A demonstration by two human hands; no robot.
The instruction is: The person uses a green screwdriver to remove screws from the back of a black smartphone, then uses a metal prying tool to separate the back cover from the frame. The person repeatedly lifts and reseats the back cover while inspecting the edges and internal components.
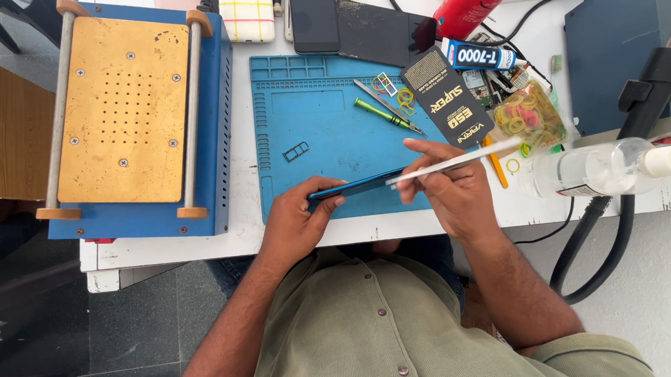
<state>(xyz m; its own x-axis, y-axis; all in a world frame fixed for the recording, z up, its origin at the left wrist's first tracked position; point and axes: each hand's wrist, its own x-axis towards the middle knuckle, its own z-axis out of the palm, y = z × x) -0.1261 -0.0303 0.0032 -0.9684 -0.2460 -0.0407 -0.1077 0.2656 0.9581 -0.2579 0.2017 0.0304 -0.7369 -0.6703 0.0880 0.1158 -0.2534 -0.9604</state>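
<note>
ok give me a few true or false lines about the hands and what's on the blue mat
1. The left hand grips the blue phone held on its edge. True.
2. The right hand holds a green screwdriver. False: it holds a thin white tool; the green screwdriver lies on the blue mat.
3. A SIM tray lies on the mat, apart from both hands. True.
4. The clear spray bottle stands upright on the mat. False: it lies on its side on the white table, right of the mat.
5. The bag of rubber bands sits left of the mat. False: it is to the right.
</note>
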